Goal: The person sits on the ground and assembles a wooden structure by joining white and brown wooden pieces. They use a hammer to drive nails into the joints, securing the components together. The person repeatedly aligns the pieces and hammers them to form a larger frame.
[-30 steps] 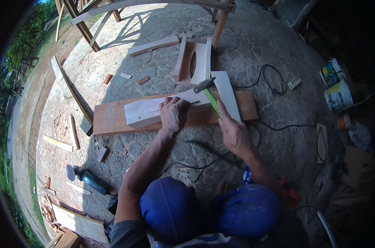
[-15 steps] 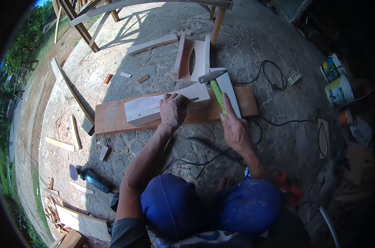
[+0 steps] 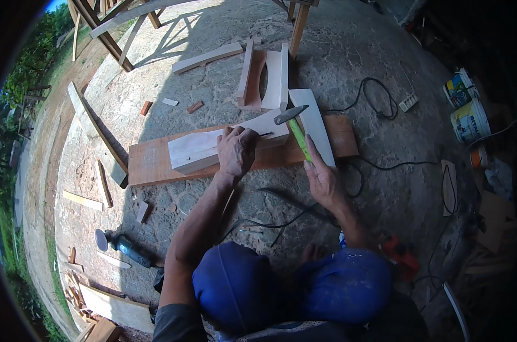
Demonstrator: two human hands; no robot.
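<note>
My right hand [image 3: 325, 181] is wrapped round the bright green handle of a hammer [image 3: 298, 135]. Its grey metal head is raised just over the right end of a pale wooden block [image 3: 198, 151]. On top of this block my left hand [image 3: 236, 149] is closed, fingers curled. From beside those fingers a thin dark metal rod [image 3: 266, 134] points right, toward the hammer head; its other end is hidden. The block lies along a reddish-brown plank [image 3: 147, 164] on the ground. Another pale tapered board [image 3: 313, 126] rests across the plank, right of the hammer.
Beyond the plank stands a curved wooden frame [image 3: 285, 77], beside a loose pale strip [image 3: 207, 58]. An angle grinder [image 3: 127, 248] lies at the lower left. Black cable [image 3: 304, 211] crosses the concrete near my right arm. Buckets [image 3: 469, 119] stand far right; a wooden trestle [image 3: 116, 48] stands behind.
The hammer head has turned slightly and dropped a little in the picture. My left hand remains on the block with the rod. The whole view has shifted slightly.
</note>
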